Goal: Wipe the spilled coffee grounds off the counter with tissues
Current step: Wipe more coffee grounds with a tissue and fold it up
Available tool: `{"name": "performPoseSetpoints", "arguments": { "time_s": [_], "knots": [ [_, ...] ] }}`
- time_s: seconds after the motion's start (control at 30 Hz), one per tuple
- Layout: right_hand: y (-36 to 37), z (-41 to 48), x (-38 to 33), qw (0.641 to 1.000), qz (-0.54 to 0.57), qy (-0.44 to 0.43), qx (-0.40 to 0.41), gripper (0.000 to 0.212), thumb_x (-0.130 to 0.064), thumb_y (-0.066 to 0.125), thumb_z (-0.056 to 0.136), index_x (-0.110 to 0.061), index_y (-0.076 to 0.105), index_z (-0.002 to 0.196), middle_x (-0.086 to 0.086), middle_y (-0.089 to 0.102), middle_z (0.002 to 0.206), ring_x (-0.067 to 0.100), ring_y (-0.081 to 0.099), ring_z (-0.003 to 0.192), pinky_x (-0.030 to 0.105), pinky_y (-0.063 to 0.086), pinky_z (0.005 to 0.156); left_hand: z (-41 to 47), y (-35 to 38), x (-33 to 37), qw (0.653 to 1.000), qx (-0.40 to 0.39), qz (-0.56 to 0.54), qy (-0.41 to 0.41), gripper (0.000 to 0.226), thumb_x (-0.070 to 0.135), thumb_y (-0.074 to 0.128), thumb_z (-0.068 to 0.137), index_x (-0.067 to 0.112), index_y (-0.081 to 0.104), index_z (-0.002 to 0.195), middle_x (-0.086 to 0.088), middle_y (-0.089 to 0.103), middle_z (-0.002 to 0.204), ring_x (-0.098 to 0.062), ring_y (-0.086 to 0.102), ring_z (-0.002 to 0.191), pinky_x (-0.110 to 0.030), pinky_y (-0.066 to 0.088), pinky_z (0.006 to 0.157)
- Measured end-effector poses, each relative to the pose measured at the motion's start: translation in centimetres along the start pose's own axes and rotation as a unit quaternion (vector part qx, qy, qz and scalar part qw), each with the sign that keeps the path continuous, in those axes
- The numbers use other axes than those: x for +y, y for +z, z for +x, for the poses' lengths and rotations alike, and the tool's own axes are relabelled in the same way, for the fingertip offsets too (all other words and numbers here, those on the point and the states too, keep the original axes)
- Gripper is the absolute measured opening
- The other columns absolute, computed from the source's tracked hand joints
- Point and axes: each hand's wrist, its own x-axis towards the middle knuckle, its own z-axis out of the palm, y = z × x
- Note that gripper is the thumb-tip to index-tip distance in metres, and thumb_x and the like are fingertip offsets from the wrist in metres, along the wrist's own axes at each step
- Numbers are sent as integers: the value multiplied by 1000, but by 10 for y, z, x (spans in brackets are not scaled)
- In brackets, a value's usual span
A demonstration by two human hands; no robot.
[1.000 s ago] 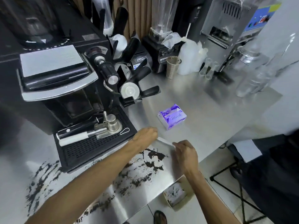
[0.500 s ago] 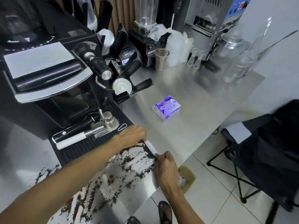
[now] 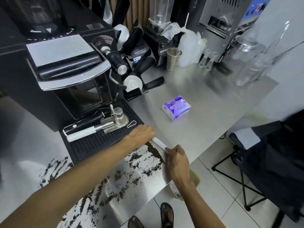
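Dark coffee grounds (image 3: 131, 167) lie scattered over the steel counter (image 3: 205, 122) near its front edge. A white tissue (image 3: 158, 143) is stretched flat on the counter between my two hands, with a ridge of grounds heaped against its near side. My left hand (image 3: 142, 132) holds the tissue's far end beside the drip tray. My right hand (image 3: 175, 159) grips the near end at the counter's edge. A purple tissue pack (image 3: 176, 109) lies further back on the counter.
A black espresso machine (image 3: 62, 66) with drip tray (image 3: 98, 140), portafilter and tamper stands at the left. Blender, metal cup (image 3: 172, 59) and plastic bottles (image 3: 251, 69) line the back. A bin (image 3: 194, 180) sits on the floor below the edge; a black folding chair (image 3: 269, 162) stands at the right.
Both hands have dragged the stretched tissue toward me and to the left across the counter, sweeping grounds into a line in front of it. The steel behind the tissue is now bare.
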Motion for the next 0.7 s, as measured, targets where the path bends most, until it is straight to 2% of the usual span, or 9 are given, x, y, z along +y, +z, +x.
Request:
{"name": "performPoseSetpoints", "arguments": {
  "time_s": [0.07, 0.2, 0.3, 0.43, 0.47, 0.57, 0.63, 0.7],
  "knots": [
    [9, -9, -3, 1000, 1, -8, -20, 16, -6, 59, 90, -17, 70, 90, -1, 48, 80, 15, 50, 58, 31, 47, 49, -6, 7, -3, 999, -27, -7, -28, 16, 2, 48, 93, 3, 62, 102, -13, 67, 95, -30, 62, 87, -38, 47, 77],
    [22, -20, -6, 997, 15, -40, -61, 28, -11, 51, 94, -24, 67, 112, -2, 57, 92, 10, 51, 68, 27, 49, 60, -27, 20, -22, 1000, -24, -11, -8, 20, 2, 54, 91, 7, 67, 105, -6, 67, 99, -26, 63, 86, -38, 50, 72],
    [10, -11, -8, 999, 29, -18, -26, 25, -10, 58, 93, -19, 71, 111, -2, 51, 82, 14, 52, 63, 32, 51, 50, -25, 14, -22, 998, -19, -50, -24, 17, 2, 51, 90, 10, 65, 95, -5, 64, 95, -26, 61, 83, -37, 52, 70],
    [-9, 2, -6, 1000, 11, -16, -21, 26, -6, 59, 88, -12, 72, 109, 4, 52, 85, 26, 56, 71, 42, 51, 56, -12, 3, 1, 990, -24, -113, -77, 26, -7, 47, 79, 17, 42, 69, -8, 60, 82, -19, 46, 62, -29, 37, 55],
    [-8, 1, -4, 999, 3, -19, -29, 23, -7, 57, 89, -11, 73, 105, 5, 51, 84, 26, 55, 70, 42, 51, 56, -13, 6, 2, 989, -25, -123, -84, 26, -6, 46, 79, 17, 40, 68, -8, 59, 80, -18, 43, 61, -30, 37, 55],
    [2, -11, -3, 996, -37, -45, -67, 19, -10, 51, 93, -12, 69, 92, 0, 48, 82, 16, 50, 63, 35, 50, 54, -19, 15, -1, 982, -31, -155, -101, 14, 5, 43, 80, 16, 51, 76, -4, 61, 82, -18, 47, 67, -38, 51, 66],
    [6, -21, -8, 995, -32, -67, -72, 18, -8, 51, 94, -13, 67, 89, -2, 48, 79, 12, 48, 61, 30, 48, 51, -25, 24, -8, 982, -45, -153, -101, 15, 8, 45, 82, 14, 58, 85, -3, 63, 88, -20, 55, 75, -39, 53, 69],
    [5, -28, -17, 994, -12, -81, -67, 16, -3, 55, 90, -11, 67, 83, -1, 49, 74, 14, 48, 60, 30, 46, 49, -31, 30, -14, 977, -57, -167, -116, 10, 11, 47, 81, 16, 55, 84, -5, 65, 90, -20, 56, 75, -41, 53, 68]
  ]
}}
